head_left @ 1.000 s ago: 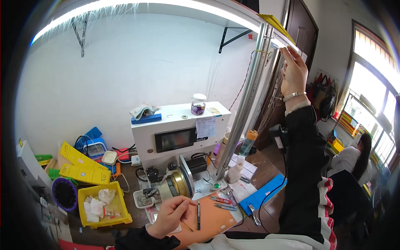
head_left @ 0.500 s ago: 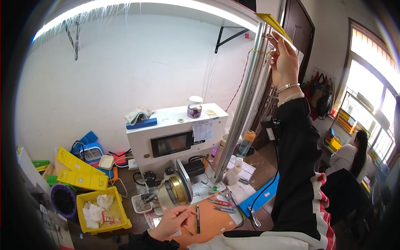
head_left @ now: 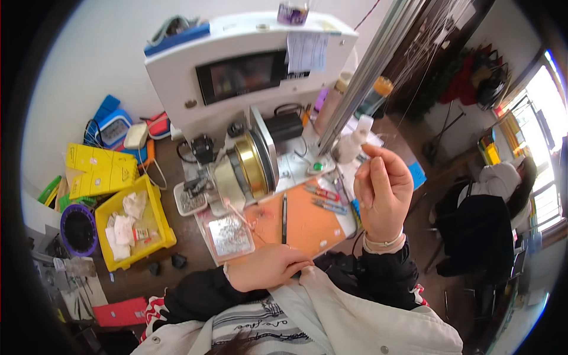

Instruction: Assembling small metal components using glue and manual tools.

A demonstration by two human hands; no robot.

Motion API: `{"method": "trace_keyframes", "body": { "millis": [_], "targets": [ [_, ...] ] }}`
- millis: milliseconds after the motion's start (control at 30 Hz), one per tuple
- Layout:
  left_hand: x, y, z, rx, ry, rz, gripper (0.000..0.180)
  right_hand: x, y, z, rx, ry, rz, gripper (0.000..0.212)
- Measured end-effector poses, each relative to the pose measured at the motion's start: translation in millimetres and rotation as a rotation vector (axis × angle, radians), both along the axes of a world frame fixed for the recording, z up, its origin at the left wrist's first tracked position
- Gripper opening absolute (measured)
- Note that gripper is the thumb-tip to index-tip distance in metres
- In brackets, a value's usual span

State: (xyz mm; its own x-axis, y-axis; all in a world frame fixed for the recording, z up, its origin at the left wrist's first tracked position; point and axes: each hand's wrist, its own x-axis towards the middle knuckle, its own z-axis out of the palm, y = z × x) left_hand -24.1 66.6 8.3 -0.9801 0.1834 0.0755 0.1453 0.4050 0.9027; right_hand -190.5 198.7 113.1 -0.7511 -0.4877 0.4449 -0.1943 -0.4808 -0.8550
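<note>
Surface (head_left: 186, 239): brown; machine (head_left: 171, 86) at back, orange mat (head_left: 310, 228) in front.
Bin (head_left: 149, 252): yellow, white wraps (head_left: 123, 231) inside.
Box (head_left: 229, 235): clear, shiny bits in it, just beside left wrist. Should mind the sleeve (head_left: 192, 296).
Left hand (head_left: 265, 267): fingertips at jacket (head_left: 319, 290) edge; can't tell if gripping. Best keep cloth out of the pinch.
Pen (head_left: 284, 219): on mat, just beyond left hand, untouched.
Snips (head_left: 328, 206): mat's right side.
Right hand (head_left: 384, 192): raised, fingers curled; can't tell if holding anything fine. Best kept clear of bottle (head_left: 349, 148).
</note>
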Motion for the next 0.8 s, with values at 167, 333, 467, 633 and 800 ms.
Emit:
{"method": "trace_keyframes", "body": {
  "millis": [167,333,467,633,800],
  "targets": [
    [13.1,-9.9,19.5,-0.001,-0.154,-0.094,0.032,-49.1,-20.4,-67.5,0.215,-0.093,-0.255,0.027],
    [22.4,-24.4,24.4,0.074,-0.130,0.308,0.043,-77.2,-32.4,-109.8,0.149,-0.328,-0.322,0.025],
    [24.6,-32.4,22.0,0.148,-0.126,0.428,0.043,-87.2,-38.6,-127.2,0.131,-0.390,-0.266,0.023],
    [17.0,-34.5,28.9,0.119,-0.141,0.451,0.040,-100.3,-43.4,-131.4,0.183,-0.426,-0.285,0.015],
    [11.8,-35.8,32.5,0.099,-0.097,0.476,0.039,-106.5,-46.1,-137.8,0.231,-0.311,-0.296,0.014]
  ]
}}
